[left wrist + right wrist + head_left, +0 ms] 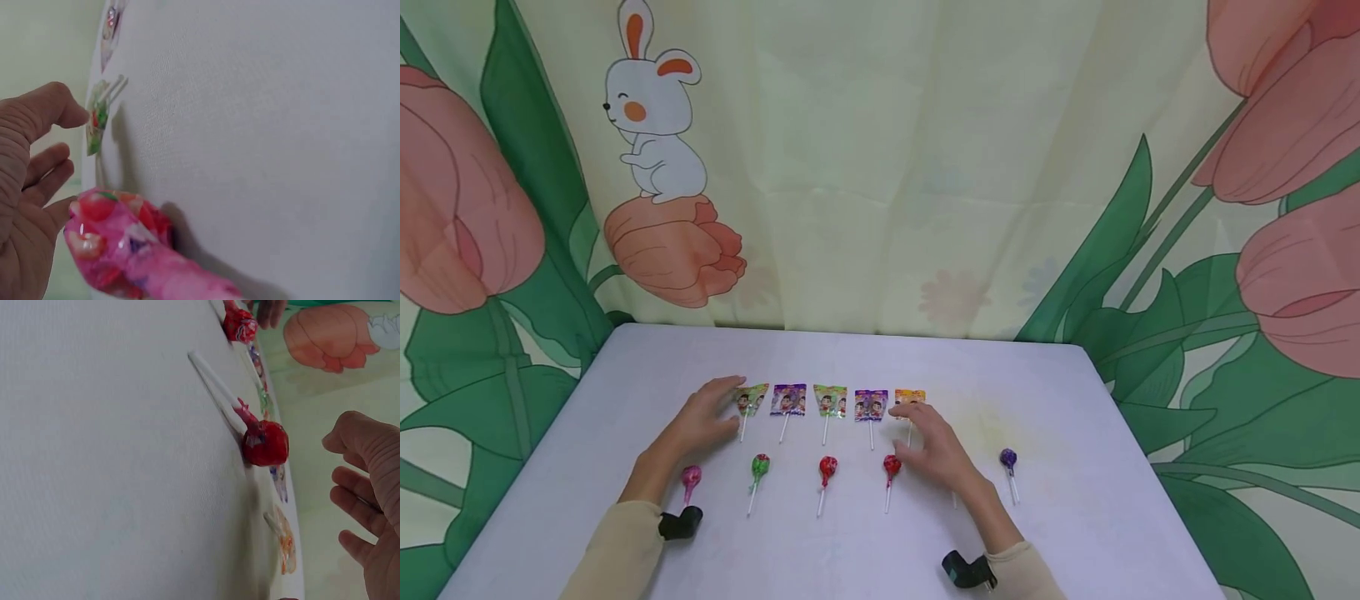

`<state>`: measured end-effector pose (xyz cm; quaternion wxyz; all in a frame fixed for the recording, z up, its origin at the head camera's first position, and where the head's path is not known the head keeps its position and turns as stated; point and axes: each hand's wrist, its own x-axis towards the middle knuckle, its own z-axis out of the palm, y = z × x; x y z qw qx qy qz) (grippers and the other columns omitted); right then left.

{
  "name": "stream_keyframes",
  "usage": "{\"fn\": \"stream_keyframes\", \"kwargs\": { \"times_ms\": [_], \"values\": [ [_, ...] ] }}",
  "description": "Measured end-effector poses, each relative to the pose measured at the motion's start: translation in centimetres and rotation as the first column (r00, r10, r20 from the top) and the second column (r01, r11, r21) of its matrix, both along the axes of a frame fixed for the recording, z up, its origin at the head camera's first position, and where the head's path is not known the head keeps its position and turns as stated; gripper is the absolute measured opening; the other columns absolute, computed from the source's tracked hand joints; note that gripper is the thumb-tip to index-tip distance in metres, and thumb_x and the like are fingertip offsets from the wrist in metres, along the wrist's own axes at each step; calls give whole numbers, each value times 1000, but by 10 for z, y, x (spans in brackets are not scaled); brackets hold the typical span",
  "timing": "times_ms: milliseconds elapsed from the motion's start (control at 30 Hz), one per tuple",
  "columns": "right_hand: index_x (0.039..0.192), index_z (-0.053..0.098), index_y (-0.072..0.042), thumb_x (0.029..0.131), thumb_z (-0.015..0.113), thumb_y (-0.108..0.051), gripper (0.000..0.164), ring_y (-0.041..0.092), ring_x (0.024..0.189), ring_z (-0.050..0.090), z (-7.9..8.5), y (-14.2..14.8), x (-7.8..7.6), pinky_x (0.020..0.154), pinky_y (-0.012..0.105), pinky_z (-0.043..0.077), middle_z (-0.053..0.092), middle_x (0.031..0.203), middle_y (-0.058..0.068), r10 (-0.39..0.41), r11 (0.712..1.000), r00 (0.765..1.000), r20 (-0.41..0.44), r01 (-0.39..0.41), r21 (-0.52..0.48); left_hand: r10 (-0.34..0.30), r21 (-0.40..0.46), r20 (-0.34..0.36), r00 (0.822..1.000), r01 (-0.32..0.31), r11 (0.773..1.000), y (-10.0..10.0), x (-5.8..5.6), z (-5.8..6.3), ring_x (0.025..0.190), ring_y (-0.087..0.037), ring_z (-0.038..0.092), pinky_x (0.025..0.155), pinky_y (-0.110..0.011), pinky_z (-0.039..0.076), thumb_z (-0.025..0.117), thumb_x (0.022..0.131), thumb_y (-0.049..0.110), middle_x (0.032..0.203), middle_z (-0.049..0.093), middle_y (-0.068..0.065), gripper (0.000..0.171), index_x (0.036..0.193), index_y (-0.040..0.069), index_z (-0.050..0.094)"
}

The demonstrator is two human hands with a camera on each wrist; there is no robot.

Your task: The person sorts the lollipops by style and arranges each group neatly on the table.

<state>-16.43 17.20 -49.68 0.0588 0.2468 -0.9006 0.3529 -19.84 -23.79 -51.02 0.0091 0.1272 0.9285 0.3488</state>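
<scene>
At the left, the pink round lollipop (pixel 691 475) lies beside the left forearm. The left hand (pixel 702 417), fingers parted and gripping nothing, is at the outer edge of the leftmost green bagged lollipop (pixel 749 401); contact is unclear. Next along the back row come the purple (pixel 788 401), second green (pixel 831 402) and second purple bagged lollipops (pixel 871 405). In front lie green (pixel 760 466) and two red round lollipops (pixel 827 470). The right hand (pixel 934 443), loosely spread and holding nothing, partly covers the orange bagged lollipop (pixel 910 396). Farther right is the purple round lollipop (pixel 1008 457). The five-bag row looks laid out; the front row seems less even, and whether adjusting remains is unclear.
</scene>
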Motion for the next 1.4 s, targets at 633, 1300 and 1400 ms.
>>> {"fn": "stream_keyframes", "kwargs": {
  "times_ms": [633, 1300, 1400],
  "values": [
    [132, 65, -17, 89, 79, -18, 45, 18, 123, 60, -5, -39, 36, 103, 41, 54, 67, 129, -2, 16, 991, 1000, -21, -18, -136, 148, 116, 28, 989, -150, 982, -11, 57, 18, 140, -48, 42, 111, -67, 37, 63, 99, 9, 146, 53, -26, 47, 145, 2, 54],
    [130, 65, -14, 93, 75, -19, 39, 18, 115, 62, -3, -98, 47, 101, 33, 55, 68, 125, 0, 158, 978, 987, -8, -158, -140, 225, 69, -44, 973, -222, 973, -25, 101, 2, 126, -45, 57, 102, -61, 48, 71, 93, 6, 131, 66, -23, 41, 133, -2, 64],
    [130, 65, -13, 94, 74, -20, 38, 21, 107, 63, -4, -108, 45, 97, 28, 55, 68, 123, 1, 184, 975, 983, -3, -183, -123, 238, 42, -77, 968, -236, 971, -31, 107, -1, 121, -44, 61, 99, -58, 49, 73, 92, 6, 126, 69, -22, 38, 129, -2, 67]
  ]
}}
